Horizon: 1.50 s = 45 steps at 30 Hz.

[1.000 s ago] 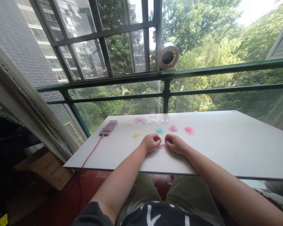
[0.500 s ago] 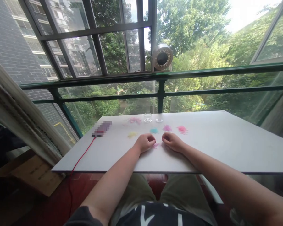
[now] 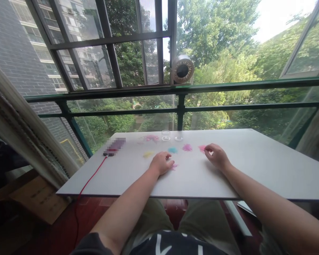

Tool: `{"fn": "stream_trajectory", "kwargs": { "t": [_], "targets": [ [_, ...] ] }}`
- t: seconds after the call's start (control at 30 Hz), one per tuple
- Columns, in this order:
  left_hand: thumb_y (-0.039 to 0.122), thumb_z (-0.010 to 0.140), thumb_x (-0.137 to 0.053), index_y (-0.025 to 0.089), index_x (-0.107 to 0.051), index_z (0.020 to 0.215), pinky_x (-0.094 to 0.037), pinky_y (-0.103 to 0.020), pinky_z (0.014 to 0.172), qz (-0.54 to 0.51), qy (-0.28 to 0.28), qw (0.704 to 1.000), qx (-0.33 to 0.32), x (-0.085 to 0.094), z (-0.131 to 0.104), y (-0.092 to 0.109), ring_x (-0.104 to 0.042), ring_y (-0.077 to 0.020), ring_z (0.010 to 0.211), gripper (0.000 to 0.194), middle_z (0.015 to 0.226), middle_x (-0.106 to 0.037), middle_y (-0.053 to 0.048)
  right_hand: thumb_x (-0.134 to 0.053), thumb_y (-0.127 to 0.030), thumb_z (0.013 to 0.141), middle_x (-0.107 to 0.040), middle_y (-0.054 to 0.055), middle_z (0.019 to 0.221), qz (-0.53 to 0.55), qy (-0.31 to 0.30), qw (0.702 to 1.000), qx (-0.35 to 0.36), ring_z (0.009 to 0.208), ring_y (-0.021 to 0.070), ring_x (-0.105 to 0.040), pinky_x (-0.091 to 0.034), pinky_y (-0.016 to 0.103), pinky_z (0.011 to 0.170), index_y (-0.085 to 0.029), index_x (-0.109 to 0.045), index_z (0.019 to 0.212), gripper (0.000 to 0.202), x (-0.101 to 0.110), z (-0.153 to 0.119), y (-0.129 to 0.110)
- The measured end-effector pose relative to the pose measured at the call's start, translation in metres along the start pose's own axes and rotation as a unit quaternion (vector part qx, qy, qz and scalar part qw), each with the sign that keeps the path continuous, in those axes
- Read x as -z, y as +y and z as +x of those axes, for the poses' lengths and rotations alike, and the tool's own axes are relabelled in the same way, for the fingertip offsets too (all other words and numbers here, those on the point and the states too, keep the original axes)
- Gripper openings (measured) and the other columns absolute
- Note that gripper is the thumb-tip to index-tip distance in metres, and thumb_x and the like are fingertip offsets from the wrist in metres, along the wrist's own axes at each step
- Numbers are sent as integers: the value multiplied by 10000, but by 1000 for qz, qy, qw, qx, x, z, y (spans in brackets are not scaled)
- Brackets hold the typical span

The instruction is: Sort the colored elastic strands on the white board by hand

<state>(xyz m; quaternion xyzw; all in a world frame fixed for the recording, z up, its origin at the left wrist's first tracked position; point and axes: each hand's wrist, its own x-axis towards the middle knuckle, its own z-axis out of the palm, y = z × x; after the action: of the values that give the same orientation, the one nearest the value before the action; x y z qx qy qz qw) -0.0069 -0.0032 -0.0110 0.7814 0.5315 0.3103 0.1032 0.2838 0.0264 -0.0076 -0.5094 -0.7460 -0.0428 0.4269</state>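
My left hand (image 3: pixel 162 163) rests on the white table, its fingers curled and slightly apart beside a small pink-purple pile (image 3: pixel 173 166). Farther right, my right hand (image 3: pixel 216 155) has thumb and fingertips pressed together at the edge of a red-pink pile (image 3: pixel 202 148); anything between them is too small to make out. Beyond the hands lie a teal pile (image 3: pixel 172 150) and a magenta pile (image 3: pixel 187 147). A yellow pile (image 3: pixel 148 154) is left of my left hand. Toward the back edge is a larger scattered pink pile (image 3: pixel 151 138).
Two small clear round containers (image 3: pixel 166 136) (image 3: pixel 178 138) stand near the back edge of the table (image 3: pixel 268 163). A blurred-out device (image 3: pixel 115 146) with a red cable (image 3: pixel 91 174) lies at the left. Behind the table runs a green railing (image 3: pixel 122 93).
My right hand has moved right, from near my left hand to the red-pink pile. My left hand has stayed about in place, its fingers a little more spread.
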Motion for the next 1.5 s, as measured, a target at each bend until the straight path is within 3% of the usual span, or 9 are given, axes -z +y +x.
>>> {"fn": "stream_trajectory", "kwargs": {
  "t": [0.1, 0.17, 0.4, 0.83, 1.1, 1.17, 1.23, 1.37, 1.5],
  "targets": [
    [332, 703, -571, 202, -648, 913, -458, -285, 776, 11, -6, 1000, -2, 0, 0, -1, -571, -159, 788, 259, 866, -624, -40, -485, -280, 701, -588, 43, 674, 3, 55, 995, -86, 639, 161, -522, -415, 285, 642, -175, -569, 673, 138, 2, -5, 14],
    [317, 705, -566, 209, -660, 877, -458, -273, 762, 11, -13, 1000, -3, 0, 0, -1, -570, -157, 792, 225, 865, -627, -37, -492, -290, 690, -593, 39, 667, 2, 58, 992, -113, 631, 160, -526, -416, 279, 630, -176, -582, 668, 147, 2, -6, 18],
    [299, 724, -548, 198, -673, 795, -449, -251, 717, 17, -40, 999, 9, 5, 2, -1, -570, -150, 777, 176, 870, -635, -39, -490, -244, 684, -624, 44, 716, -29, -1, 987, -156, 665, 148, -542, -414, 256, 672, -165, -633, 689, 163, 1, -2, 16],
    [344, 765, -485, 192, -665, 833, -440, -264, 716, 7, -57, 998, 22, 10, 2, 5, -567, -159, 784, 245, 905, -643, -45, -487, -273, 713, -654, 78, 817, -98, -24, 974, -204, 744, 175, -571, -410, 270, 711, -177, -697, 760, 236, -3, -2, 23],
    [118, 647, -449, 176, -640, 958, -455, -237, 731, -54, -107, 993, -4, 14, 2, 1, -561, -125, 735, 370, 889, -654, -18, -371, -208, 761, -665, 74, 865, -27, 25, 974, -223, 811, 181, -579, -416, 266, 734, -167, -665, 814, 301, 3, -2, 25],
    [120, 616, -481, 173, -627, 984, -459, -227, 727, -68, -128, 989, -22, 17, 0, 1, -556, -121, 739, 399, 911, -650, -15, -368, -193, 761, -656, 78, 831, -38, 39, 980, -193, 777, 187, -567, -412, 276, 724, -159, -646, 815, 285, 4, -3, 19],
    [132, 598, -512, 176, -618, 995, -459, -225, 731, -74, -139, 987, -35, 19, -1, 1, -553, -122, 756, 414, 939, -647, -12, -401, -184, 749, -637, 80, 790, -59, 19, 991, -115, 738, 186, -544, -402, 286, 730, -153, -630, 787, 234, 4, -5, 5],
    [150, 603, -522, 179, -611, 992, -463, -224, 714, -76, -130, 988, -32, 17, -1, 1, -556, -116, 734, 400, 933, -652, -10, -500, -222, 736, -587, 45, 726, -8, -131, 990, 58, 696, 153, -506, -390, 253, 686, -159, -618, 805, 150, -7, -12, -40],
    [147, 628, -499, 174, -609, 983, -467, -221, 706, -82, -112, 990, -29, 13, 0, 0, -565, -112, 714, 373, 911, -657, -10, -599, -289, 696, -583, 9, 732, 50, -254, 961, 98, 616, 110, -486, -366, 219, 615, -183, -624, 943, 270, -24, -12, -82]
  ]
}}
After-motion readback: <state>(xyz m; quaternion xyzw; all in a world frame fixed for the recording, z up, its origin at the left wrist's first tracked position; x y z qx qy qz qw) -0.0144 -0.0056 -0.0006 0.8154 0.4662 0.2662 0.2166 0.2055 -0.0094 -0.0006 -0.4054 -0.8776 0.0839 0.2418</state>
